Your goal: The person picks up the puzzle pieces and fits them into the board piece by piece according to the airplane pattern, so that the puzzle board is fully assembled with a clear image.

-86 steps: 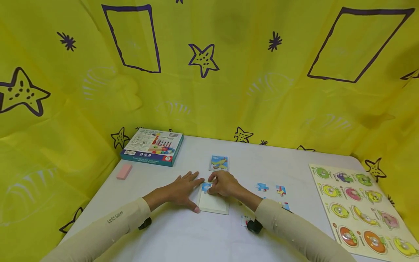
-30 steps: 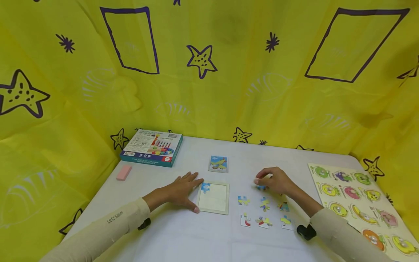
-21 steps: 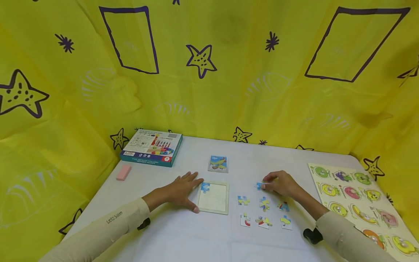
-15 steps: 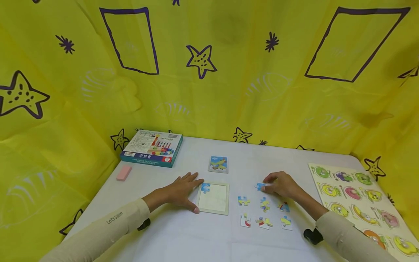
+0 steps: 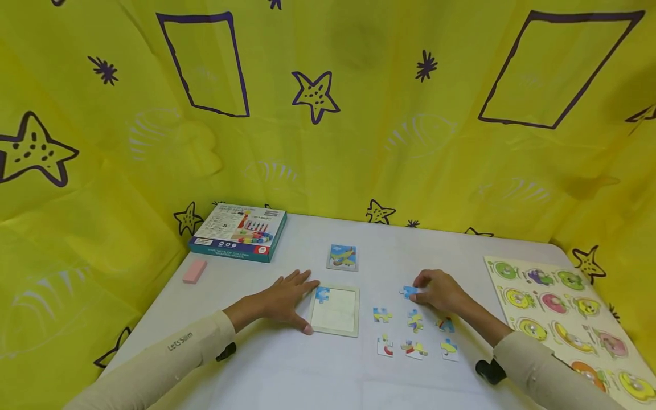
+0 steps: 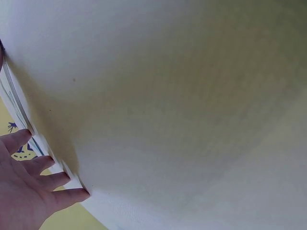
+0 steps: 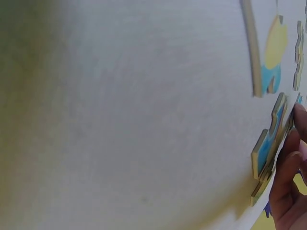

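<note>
My left hand (image 5: 285, 300) rests spread, index fingertip and thumb at the left edge of a wooden puzzle tray (image 5: 333, 332). A blue jigsaw piece (image 5: 322, 294) sits in the tray's upper left corner. Over to the right, my right hand (image 5: 438, 289) pinches another blue jigsaw piece (image 5: 408, 291) between thumb and fingers, low over the table. Several loose jigsaw pieces lie below that hand, among them a yellow and blue piece (image 5: 414, 320) and a yellow one (image 5: 449, 349). In the left wrist view, the fingers (image 6: 57, 179) are extended.
A finished airplane picture (image 5: 342, 258) lies behind the tray. At the back left are a boxed set (image 5: 238, 230) and a pink block (image 5: 195, 271). A fruit peg board (image 5: 564, 319) covers the right side. A yellow curtain (image 5: 328, 159) hangs behind the white table (image 5: 307, 376).
My right hand has left the blue piece in the tray, moved right to the loose pieces and taken hold of another blue one. The left hand stays at the tray.
</note>
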Available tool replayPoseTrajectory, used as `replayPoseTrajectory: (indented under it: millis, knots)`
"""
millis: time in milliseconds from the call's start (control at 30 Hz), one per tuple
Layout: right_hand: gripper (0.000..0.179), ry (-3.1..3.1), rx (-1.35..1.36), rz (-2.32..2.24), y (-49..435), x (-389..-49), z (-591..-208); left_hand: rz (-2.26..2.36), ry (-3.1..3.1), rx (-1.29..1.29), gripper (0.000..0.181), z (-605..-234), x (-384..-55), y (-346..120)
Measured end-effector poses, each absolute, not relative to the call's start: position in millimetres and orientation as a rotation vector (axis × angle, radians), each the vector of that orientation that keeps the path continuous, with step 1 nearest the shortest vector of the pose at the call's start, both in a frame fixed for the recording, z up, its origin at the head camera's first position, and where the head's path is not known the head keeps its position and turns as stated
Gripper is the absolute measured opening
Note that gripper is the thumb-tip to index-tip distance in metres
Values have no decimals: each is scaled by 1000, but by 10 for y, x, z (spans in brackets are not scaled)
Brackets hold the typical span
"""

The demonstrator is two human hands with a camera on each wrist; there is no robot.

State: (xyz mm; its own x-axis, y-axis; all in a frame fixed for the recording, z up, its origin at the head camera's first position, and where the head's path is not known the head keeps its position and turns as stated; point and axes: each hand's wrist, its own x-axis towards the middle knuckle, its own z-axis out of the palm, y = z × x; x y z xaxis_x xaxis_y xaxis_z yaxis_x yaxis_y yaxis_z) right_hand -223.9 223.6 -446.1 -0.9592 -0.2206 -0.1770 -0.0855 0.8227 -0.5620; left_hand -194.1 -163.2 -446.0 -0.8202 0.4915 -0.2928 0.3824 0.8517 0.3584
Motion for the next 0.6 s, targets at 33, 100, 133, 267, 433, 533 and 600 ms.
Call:
replayPoseTrajectory:
  millis: [33,100,133,267,433,533,600]
  knots:
    - [26,2763,-240,-855,2237,-2238,-4467,401,2650,651,106,-4456,-1939,-1630]
    - [26,2741,-266,-901,2243,-2232,-4472,399,2648,649,106,-4450,-1933,-1625]
    - [26,2723,-274,-930,2241,-2227,-4473,400,2648,649,106,-4447,-1929,-1622]
    - [24,2646,-285,-1032,2243,-2204,-4471,385,2650,653,106,-4448,-1926,-1622]
    - [16,2565,-284,-1088,2244,-2180,-4456,374,2656,657,106,-4452,-1935,-1627]
    - [13,2546,-340,-1091,2248,-2179,-4437,386,2655,665,106,-4450,-1933,-1625]
    - [11,2534,-374,-1104,2244,-2181,-4415,390,2655,669,107,-4450,-1930,-1621]
